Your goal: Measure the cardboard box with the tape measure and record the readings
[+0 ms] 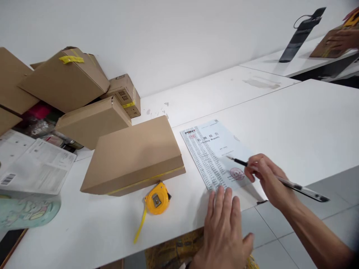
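White table (294, 116) underlies everything, with a brown box (134, 157) lying on its left part. Just right of the box, the report (213, 149) lies face up, reaching the table's near edge. The left hand (224, 231) is palm down, fingers straight and slightly spread, at the report's near edge; firm, flat fingertips there should keep the paper from sliding. The right hand (267, 179) pinches the pen between thumb and fingers. A tape measure (157, 198) sits just beside the box. The slim pen (239, 161) points at mid-page, contact unclear; a light grip would likely steady it.
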The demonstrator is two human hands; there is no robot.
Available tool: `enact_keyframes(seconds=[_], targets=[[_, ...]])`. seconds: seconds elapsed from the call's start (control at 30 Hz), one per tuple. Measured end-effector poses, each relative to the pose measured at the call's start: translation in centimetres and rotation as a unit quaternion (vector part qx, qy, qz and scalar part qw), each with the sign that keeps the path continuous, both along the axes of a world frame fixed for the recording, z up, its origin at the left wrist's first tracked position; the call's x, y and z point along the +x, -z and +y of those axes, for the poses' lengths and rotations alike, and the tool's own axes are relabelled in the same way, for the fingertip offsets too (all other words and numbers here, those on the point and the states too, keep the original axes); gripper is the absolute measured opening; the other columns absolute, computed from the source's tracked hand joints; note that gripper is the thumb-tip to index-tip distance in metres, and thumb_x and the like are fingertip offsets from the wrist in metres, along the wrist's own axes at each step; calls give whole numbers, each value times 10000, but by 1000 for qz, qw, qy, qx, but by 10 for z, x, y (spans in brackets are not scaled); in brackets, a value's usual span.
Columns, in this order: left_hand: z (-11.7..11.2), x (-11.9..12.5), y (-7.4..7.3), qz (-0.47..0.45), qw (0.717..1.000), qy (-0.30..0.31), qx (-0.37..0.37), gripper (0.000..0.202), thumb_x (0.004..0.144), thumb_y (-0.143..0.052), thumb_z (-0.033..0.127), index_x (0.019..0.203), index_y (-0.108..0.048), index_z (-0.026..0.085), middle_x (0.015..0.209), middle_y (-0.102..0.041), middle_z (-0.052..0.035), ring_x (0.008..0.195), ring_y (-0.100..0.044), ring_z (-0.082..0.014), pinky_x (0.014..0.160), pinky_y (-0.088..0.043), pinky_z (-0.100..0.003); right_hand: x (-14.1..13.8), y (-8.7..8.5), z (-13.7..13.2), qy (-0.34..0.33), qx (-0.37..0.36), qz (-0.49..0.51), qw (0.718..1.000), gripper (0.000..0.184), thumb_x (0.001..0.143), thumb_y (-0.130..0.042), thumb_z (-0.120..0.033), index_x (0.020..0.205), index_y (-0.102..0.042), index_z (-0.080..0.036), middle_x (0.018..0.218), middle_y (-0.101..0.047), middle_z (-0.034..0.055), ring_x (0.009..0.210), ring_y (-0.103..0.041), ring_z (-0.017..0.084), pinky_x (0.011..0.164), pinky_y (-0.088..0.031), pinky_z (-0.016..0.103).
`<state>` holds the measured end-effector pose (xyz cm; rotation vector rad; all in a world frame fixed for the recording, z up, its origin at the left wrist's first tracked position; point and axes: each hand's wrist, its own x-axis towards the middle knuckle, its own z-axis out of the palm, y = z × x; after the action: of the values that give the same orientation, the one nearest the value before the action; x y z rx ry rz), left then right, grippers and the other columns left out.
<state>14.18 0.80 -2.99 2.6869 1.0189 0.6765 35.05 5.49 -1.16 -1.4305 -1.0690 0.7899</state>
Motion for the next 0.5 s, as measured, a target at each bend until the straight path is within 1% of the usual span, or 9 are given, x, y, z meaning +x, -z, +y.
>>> enact_keyframes(seconds=[0.03,0.07,0.1,0.13,0.17,0.23,0.3,0.4,0.5], targets=[[0,10,4,25,1000,3,-9,793,892,-702,398,1494,-383,-8,1595,-412,-256,1533,-280,-396,1171,-441,-579,-3,3,1,-27,-23,6,999,430,993,-443,-645,951,-643,-267,651,-601,0,686,-617,201,731,-531,375],[2,18,8,47,999,-5,-13,853,893,-707,430,1518,-345,-24,1620,-361,-265,1540,-256,-401,1177,-435,-575,-6,5,3,-60,-45,17,997,439,985,-462,-650,1052,-662,-265,743,-658,27,776,-654,220,778,-538,387],[5,22,12,66,998,-15,-13,875,900,-704,440,1534,-322,-27,1631,-337,-267,1542,-254,-397,1187,-426,-568,-7,7,5,-88,-66,26,994,441,958,-530,-645,1133,-669,-264,862,-704,55,870,-675,239,814,-541,394],[9,25,14,81,996,-20,-9,863,911,-696,435,1539,-320,-22,1630,-341,-262,1537,-272,-387,1195,-417,-558,-8,9,7,-104,-85,24,991,449,917,-614,-630,1165,-678,-262,968,-724,76,935,-680,254,824,-544,391],[13,25,16,92,996,-18,0,824,925,-682,423,1535,-339,-14,1620,-368,-252,1527,-306,-373,1199,-416,-543,-9,10,9,-111,-99,18,989,443,875,-687,-608,1142,-695,-256,1022,-726,86,948,-678,258,806,-548,380],[20,23,17,106,994,-15,22,712,961,-637,393,1513,-396,13,1589,-441,-216,1491,-388,-344,1194,-430,-509,-10,12,12,-104,-110,-3,988,379,838,-740,-584,985,-712,-236,940,-709,70,830,-654,229,707,-540,350],[23,21,16,113,993,-19,41,621,988,-591,369,1491,-440,37,1565,-488,-191,1454,-452,-326,1178,-453,-484,-11,12,15,-87,-103,-36,990,369,881,-681,-596,844,-666,-229,804,-649,37,695,-581,188,617,-506,330],[24,22,15,124,990,-31,56,524,1001,-546,300,1454,-484,44,1539,-516,-202,1417,-500,-321,1148,-482,-480,-13,13,17,-80,-91,-71,990,358,950,-584,-586,869,-639,-242,786,-614,18,660,-534,174,595,-484,327],[25,24,16,127,990,-36,52,493,989,-534,243,1436,-499,38,1513,-540,-208,1399,-516,-313,1125,-498,-479,-14,14,19,-112,-75,-51,990,333,937,-617,-571,957,-657,-241,835,-637,34,698,-565,186,617,-492,333]])
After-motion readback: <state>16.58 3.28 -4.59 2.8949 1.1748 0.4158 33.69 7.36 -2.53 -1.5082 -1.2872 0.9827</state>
